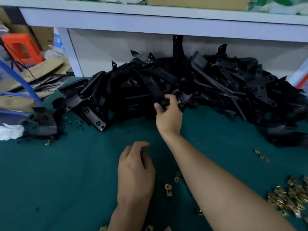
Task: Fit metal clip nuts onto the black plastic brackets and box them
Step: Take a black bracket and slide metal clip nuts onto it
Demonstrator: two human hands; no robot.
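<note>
Outstretched right hand (168, 114) around black bracket (155, 88)

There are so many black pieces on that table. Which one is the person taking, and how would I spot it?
A heap of black brackets lies along the back of the green table. At its front middle, the right hand grips the near end of a long flat bracket slanting up to the left. It alone has fingers round it.
</note>
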